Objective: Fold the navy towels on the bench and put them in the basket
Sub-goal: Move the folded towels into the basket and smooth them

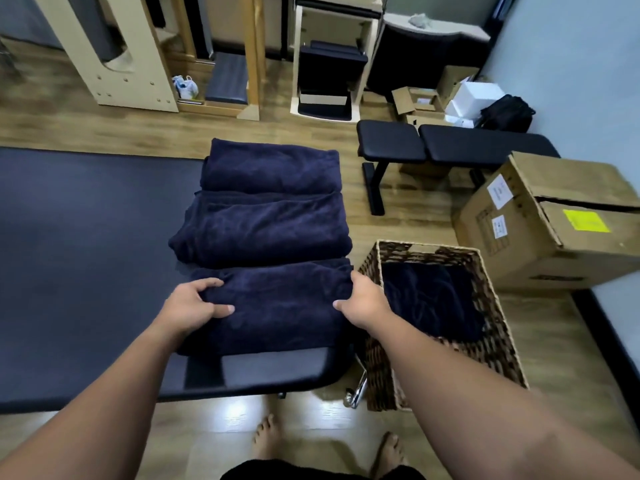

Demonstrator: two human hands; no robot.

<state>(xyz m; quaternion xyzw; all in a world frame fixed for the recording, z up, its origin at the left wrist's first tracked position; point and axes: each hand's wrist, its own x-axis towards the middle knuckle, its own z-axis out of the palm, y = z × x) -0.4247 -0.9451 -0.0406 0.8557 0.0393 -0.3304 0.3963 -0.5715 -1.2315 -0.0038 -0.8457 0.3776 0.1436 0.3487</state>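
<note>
Three folded navy towels lie in a row along the black bench (pixel 277 370). The far towel (pixel 272 168) and the middle towel (pixel 263 226) lie untouched. My left hand (pixel 194 304) grips the left edge of the near towel (pixel 284 306), thumb on top. My right hand (pixel 363 299) grips its right edge, fingers curled round the side. A woven wicker basket (pixel 498 327) stands on the floor just right of the bench, with a navy towel (pixel 429 299) lying inside.
A dark floor mat (pixel 86 254) spreads left of the bench. A large cardboard box (pixel 554 220) sits behind the basket. A second black bench (pixel 450 147) stands further back, with boxes and wooden equipment beyond. My bare feet (pixel 266 441) are on the wood floor.
</note>
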